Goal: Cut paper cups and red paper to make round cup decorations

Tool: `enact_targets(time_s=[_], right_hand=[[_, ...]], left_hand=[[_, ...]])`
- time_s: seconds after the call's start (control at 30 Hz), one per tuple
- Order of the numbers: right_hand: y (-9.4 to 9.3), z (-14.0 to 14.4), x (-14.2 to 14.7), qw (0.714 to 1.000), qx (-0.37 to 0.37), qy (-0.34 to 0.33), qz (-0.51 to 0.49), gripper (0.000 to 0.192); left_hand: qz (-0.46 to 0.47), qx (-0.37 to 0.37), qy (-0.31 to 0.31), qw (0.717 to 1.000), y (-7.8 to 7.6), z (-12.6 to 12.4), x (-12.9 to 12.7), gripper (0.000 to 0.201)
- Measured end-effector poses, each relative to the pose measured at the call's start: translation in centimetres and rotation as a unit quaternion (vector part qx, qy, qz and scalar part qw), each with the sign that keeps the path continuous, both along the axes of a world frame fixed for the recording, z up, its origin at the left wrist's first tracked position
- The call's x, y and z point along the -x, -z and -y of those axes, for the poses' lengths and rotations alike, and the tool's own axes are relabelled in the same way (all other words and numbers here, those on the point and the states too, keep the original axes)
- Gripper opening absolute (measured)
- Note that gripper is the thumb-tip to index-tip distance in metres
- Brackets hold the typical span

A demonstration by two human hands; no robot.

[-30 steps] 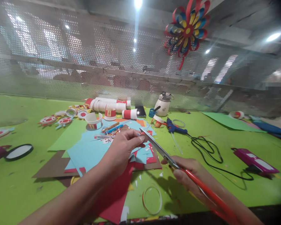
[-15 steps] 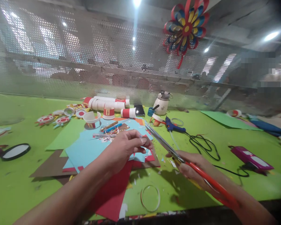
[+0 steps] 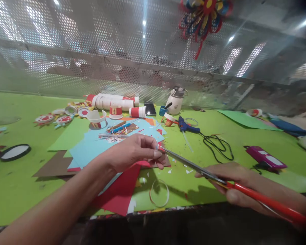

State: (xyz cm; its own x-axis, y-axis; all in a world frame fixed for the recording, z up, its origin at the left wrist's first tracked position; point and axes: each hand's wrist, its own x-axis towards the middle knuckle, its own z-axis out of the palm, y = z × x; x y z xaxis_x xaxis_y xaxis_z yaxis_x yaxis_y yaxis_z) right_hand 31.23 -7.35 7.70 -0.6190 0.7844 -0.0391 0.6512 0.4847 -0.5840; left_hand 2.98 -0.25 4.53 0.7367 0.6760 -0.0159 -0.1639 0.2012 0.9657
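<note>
Thumb and forefinger of my left hand (image 3: 135, 152) are pinched together over the paper pile. A tiny red scrap (image 3: 162, 149), seemingly paper, shows at those fingertips, mostly hidden. My right hand (image 3: 232, 175) grips long scissors (image 3: 187, 164) with red handles. Their blades look nearly closed, and the tips reach the scrap beside my left fingers. Beneath my left hand lie light blue sheets (image 3: 84, 149), a red sheet (image 3: 122, 197) and a brown sheet (image 3: 51, 165). Pens (image 3: 121, 128) and paper bits rest on the blue sheets.
Paper cups (image 3: 137, 112), a flask (image 3: 174, 102) and a phone (image 3: 150, 109) stand or lie behind the paper. A blue glue gun (image 3: 187, 126) with a black cord (image 3: 216, 146) lies to the right, near a purple device (image 3: 265, 157). A thin ring (image 3: 159, 193) is near the table edge.
The scissors have swung lower and their blades have closed, with the tips now at my left fingertips. My right hand has shifted right. The camera view has tilted downward.
</note>
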Motion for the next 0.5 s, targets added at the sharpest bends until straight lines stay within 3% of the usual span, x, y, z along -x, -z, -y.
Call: enact_targets(time_s=[0.17,0.5], right_hand=[[-0.82,0.38,-0.27,0.997,0.052,-0.030,0.039,0.036],[-0.70,0.63,-0.92,0.994,0.007,-0.004,0.113,0.044]], left_hand=[[-0.046,-0.028,0.010,0.999,0.02,0.10,0.08,0.005],[-0.082,-0.053,0.001,0.995,-0.45,0.43,-0.15,0.010]])
